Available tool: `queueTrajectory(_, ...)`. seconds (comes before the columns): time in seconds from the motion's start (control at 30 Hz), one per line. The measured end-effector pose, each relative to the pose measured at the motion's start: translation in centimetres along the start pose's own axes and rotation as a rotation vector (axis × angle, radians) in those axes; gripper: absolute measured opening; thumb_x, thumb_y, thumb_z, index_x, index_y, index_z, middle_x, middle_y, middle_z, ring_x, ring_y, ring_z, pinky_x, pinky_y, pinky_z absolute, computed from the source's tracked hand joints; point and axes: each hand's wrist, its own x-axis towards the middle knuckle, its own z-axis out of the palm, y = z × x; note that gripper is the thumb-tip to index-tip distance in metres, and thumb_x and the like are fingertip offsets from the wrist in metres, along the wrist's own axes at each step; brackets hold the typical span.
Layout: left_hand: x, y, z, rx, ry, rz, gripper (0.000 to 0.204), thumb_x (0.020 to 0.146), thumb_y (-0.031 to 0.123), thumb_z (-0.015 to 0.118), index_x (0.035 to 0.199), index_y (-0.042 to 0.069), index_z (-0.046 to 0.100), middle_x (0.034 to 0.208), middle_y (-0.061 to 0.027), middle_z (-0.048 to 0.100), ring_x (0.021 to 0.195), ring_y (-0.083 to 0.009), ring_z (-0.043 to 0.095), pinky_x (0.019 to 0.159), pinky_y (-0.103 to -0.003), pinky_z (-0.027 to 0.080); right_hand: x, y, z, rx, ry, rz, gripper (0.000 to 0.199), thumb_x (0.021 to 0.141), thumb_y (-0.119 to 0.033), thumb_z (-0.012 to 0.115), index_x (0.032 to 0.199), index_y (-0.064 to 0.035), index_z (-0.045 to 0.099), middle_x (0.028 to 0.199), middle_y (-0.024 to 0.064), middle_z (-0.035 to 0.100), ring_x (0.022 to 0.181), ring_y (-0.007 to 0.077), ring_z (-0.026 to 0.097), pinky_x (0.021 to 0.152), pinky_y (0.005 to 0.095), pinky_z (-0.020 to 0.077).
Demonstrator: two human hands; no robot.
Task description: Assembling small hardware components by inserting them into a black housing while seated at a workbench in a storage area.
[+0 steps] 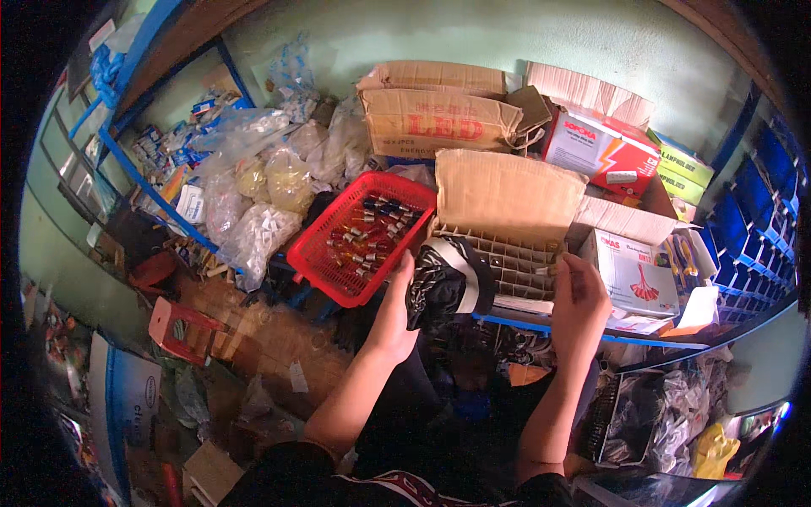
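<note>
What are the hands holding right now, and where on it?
The left hand grips a black-and-white plastic bag by its left edge. The right hand pinches something small at its fingertips, over the cardboard divider box; too small to identify.

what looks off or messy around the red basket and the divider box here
The red basket sits tilted, one corner overhanging the shelf edge by the left hand. The divider box has a ragged, torn flap. Scraps of cardboard litter the floor below.
</note>
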Motion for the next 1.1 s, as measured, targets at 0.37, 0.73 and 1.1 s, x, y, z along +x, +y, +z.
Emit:
queueTrajectory(0.37,-0.7,-0.5,1.3,0.098,-0.087,-0.014,0.051,0.111,0.047,0.052,0.138,0.004,0.062,0.128,-0.0085,0.072,0.115,-0.017,0.071,0.1,-0.036,0.057,-5.8,-0.2,4.0,0.866,-0.339,0.15,0.021,0.102,0.001,0.068,0.122,0.0047,0.068,0.122,0.008,0.069,0.106,0.0141,0.069,0.094,0.0271,0.0544)
queueTrajectory(0.73,-2.2,0.7,3.2,0.597,-0.275,0.025,0.041,0.09,0.007,0.08,0.129,0.002,0.068,0.121,-0.0054,0.07,0.11,-0.0114,0.065,0.096,-0.031,0.054,-5.8,-0.2,2.5,0.686,-0.414,0.059,0.022,0.097,0.006,0.069,0.119,0.0043,0.072,0.124,0.0134,0.071,0.113,0.0183,0.069,0.098,0.0296,0.0538)
queueTrajectory(1.1,-2.5,0.6,2.2,1.003,-0.302,0.385,0.027,0.09,0.011,0.08,0.114,0.0,0.071,0.111,-0.0077,0.073,0.106,-0.0158,0.067,0.098,-0.032,0.05,-6.2,-0.6,2.8,0.486,-0.395,0.16,0.022,0.102,-0.018,0.074,0.113,0.0021,0.073,0.084,0.0027,0.073,0.078,0.0079,0.063,0.072,0.0249,0.0513)
